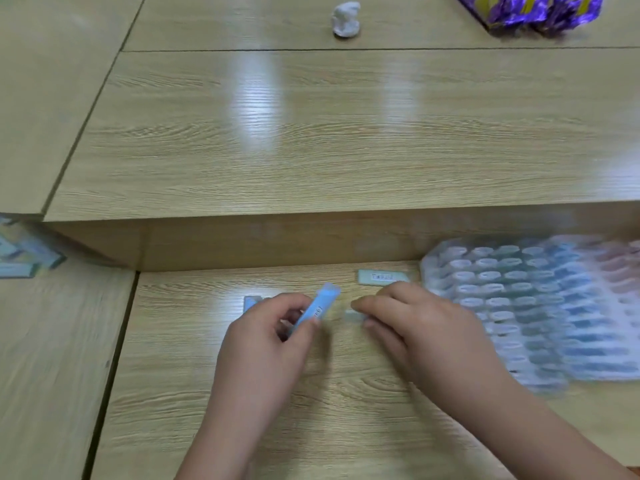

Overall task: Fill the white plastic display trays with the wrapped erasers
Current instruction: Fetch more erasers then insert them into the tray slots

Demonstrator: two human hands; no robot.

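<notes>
Head view has the blue wrapped eraser [317, 308] raised over the middle of the lower desk [242, 427], tilted end-up, with the left hand [263, 341] gripping its lower half between thumb and curled fingers. It looks like a light, stiff little block in a slick wrapper, so a pinch across the long flat sides would likely serve best (the glossy ends could slide). Just beside it, the right hand [419, 330] pinches a pale eraser [354, 315] low against the desk. A loose eraser [382, 277] lies flat toward the back edge, touched by neither hand. White display trays [540, 306] overlap along the right edge, blurred, with most pockets seemingly filled. A heap of erasers [24, 258] lies by the left edge.
</notes>
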